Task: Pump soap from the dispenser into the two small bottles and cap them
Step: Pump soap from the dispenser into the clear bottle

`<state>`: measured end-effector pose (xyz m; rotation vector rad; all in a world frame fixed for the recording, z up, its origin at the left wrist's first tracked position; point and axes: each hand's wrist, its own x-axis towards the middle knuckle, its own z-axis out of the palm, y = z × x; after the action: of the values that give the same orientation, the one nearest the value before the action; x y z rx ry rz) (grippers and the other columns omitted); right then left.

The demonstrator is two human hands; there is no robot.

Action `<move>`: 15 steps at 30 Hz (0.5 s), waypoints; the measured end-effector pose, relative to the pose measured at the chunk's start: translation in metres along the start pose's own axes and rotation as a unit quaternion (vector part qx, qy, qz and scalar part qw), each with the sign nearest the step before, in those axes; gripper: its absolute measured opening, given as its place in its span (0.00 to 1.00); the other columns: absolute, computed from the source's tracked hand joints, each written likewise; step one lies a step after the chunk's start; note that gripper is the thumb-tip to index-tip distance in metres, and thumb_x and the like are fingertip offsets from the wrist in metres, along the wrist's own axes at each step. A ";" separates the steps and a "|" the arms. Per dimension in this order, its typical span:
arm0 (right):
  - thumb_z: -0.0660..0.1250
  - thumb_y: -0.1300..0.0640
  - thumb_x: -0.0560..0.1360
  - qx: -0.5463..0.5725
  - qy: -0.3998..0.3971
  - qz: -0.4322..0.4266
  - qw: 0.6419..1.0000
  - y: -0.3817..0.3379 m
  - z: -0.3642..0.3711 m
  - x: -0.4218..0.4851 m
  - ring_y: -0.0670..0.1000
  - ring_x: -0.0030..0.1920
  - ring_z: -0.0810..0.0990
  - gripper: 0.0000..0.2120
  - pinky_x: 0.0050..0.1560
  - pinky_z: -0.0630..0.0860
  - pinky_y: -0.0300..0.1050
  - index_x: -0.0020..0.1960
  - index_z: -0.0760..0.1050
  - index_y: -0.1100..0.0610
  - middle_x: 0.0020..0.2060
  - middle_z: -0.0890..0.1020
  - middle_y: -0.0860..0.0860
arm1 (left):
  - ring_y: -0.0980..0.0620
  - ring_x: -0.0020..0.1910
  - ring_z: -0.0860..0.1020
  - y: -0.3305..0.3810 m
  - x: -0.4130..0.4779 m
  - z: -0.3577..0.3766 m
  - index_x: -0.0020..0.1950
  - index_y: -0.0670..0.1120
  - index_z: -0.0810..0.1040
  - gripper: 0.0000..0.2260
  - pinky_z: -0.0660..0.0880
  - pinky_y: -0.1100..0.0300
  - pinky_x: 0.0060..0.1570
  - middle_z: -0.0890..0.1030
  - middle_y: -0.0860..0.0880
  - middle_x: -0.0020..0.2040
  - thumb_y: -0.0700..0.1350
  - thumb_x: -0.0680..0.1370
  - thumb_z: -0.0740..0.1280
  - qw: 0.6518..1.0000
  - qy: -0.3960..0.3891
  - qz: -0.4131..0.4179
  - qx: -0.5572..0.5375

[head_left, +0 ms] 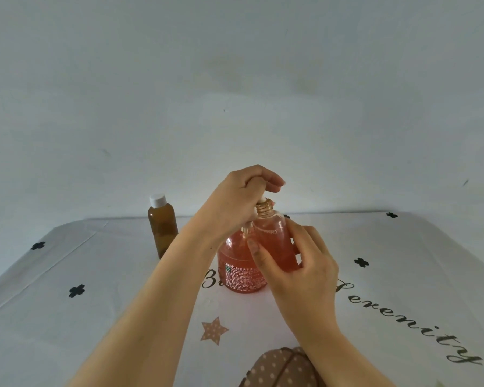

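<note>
– Your hands are both occupied: your left hand curls over the top of the dispenser, and your right hand grips the clear bottle, holding it right against the dispenser with its threaded neck up under the left hand.
– Which step is that?
– Pumping, I'd judge, and nearly finished: pink soap fills the bottle to about its shoulder. Next you ease it clear, keep it upright, and find its cap, which I can't see.
– And the other bottle?
– Your amber bottle stands on the desk to the left, white cap on.
</note>
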<state>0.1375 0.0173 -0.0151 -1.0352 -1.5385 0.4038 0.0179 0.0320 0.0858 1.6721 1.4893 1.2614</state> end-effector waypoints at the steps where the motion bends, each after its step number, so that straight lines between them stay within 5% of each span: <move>1: 0.65 0.29 0.68 -0.002 0.000 0.000 1.000 0.000 0.000 0.000 0.41 0.42 0.80 0.25 0.44 0.80 0.47 0.57 0.79 0.43 0.45 0.78 0.39 | 0.51 0.48 0.82 0.000 0.000 0.000 0.50 0.51 0.81 0.17 0.79 0.42 0.52 0.83 0.54 0.50 0.40 0.81 0.52 1.000 0.000 -0.002 0.001; 4: 0.64 0.28 0.68 -0.006 0.001 -0.002 1.000 -0.001 0.001 0.002 0.41 0.43 0.79 0.26 0.45 0.80 0.47 0.58 0.79 0.43 0.46 0.78 0.39 | 0.45 0.49 0.82 0.001 0.002 0.000 0.49 0.51 0.81 0.16 0.80 0.45 0.49 0.83 0.53 0.48 0.40 0.81 0.53 1.000 0.010 -0.003 -0.005; 10: 0.62 0.26 0.68 -0.006 -0.005 0.005 1.000 -0.002 0.002 0.003 0.40 0.46 0.79 0.30 0.49 0.80 0.49 0.62 0.77 0.44 0.48 0.80 0.39 | 0.54 0.45 0.82 0.006 0.004 -0.002 0.52 0.49 0.79 0.13 0.78 0.55 0.47 0.84 0.52 0.47 0.51 0.83 0.56 0.994 0.097 0.028 -0.043; 15: 0.62 0.27 0.68 -0.006 -0.005 0.010 1.000 -0.002 0.001 0.003 0.41 0.46 0.79 0.30 0.50 0.79 0.48 0.62 0.76 0.44 0.49 0.80 0.39 | 0.52 0.46 0.82 0.008 0.004 -0.008 0.53 0.48 0.79 0.12 0.78 0.54 0.48 0.84 0.51 0.47 0.48 0.83 0.56 0.991 0.125 0.027 -0.038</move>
<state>0.1358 0.0190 -0.0116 -1.0604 -1.5417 0.4138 0.0137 0.0326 0.0971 1.5591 1.5236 1.5861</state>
